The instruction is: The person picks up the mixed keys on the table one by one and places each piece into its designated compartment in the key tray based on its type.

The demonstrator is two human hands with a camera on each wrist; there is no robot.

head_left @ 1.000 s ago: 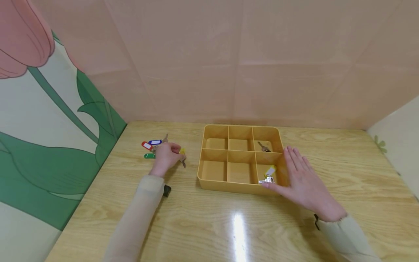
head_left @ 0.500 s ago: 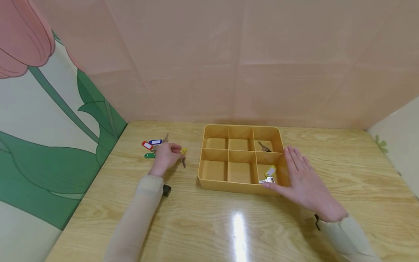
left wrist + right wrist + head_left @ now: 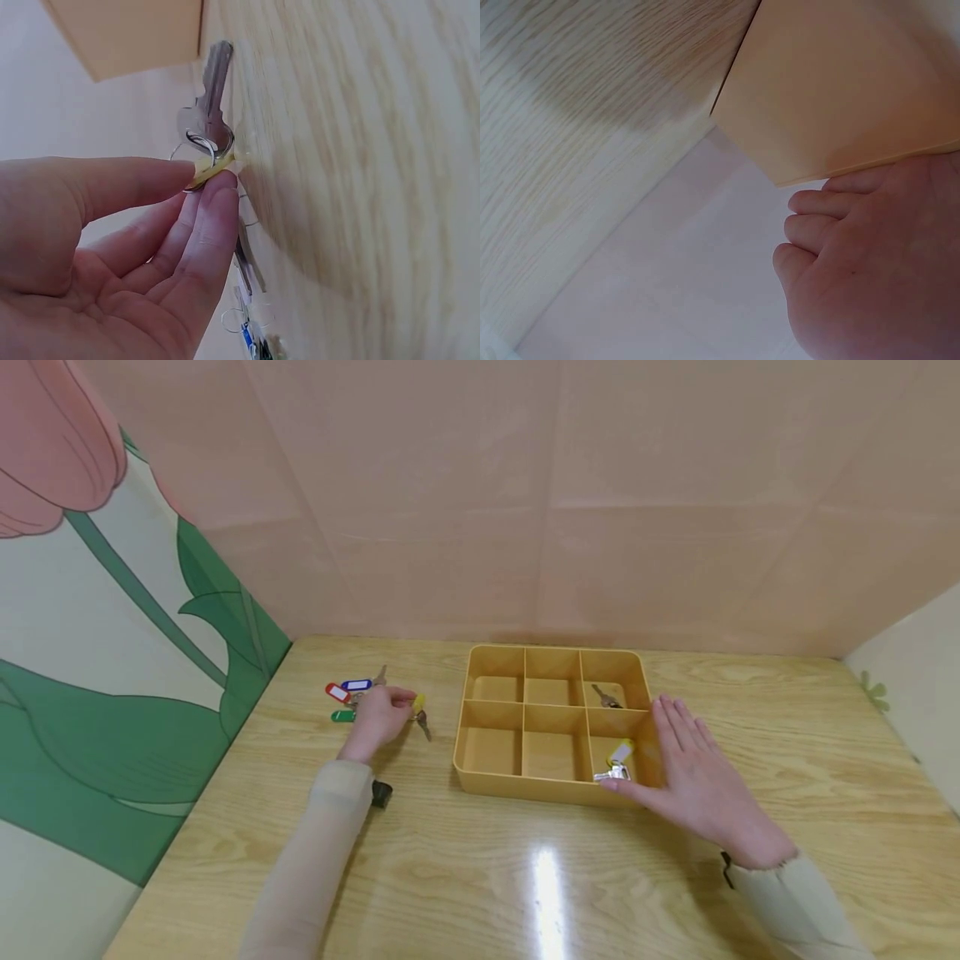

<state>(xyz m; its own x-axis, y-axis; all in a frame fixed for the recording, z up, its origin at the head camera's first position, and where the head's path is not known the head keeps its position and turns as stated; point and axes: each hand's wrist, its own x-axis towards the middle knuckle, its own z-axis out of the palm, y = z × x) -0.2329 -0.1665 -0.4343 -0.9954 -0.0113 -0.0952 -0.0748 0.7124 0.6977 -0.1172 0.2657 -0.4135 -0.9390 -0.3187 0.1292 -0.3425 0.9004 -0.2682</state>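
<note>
My left hand pinches a yellow key tag between thumb and fingertips. From its ring hangs a metal key, just above the table. Beside that hand lie keys with a red tag, a blue tag and a green tag. Straight-fingered, my right hand rests along the right side of the yellow divided box, its thumb at the front rim. A silver key with a yellow tag lies in the front right compartment; another key lies in the back right one.
The wooden table meets a pink draped wall behind the box. At the left stands a panel with green leaves. A white wall borders the right side.
The yellow tag in my left hand has tilted more upright and its key has swung a little to the right. My right hand and the box have stayed in place.
</note>
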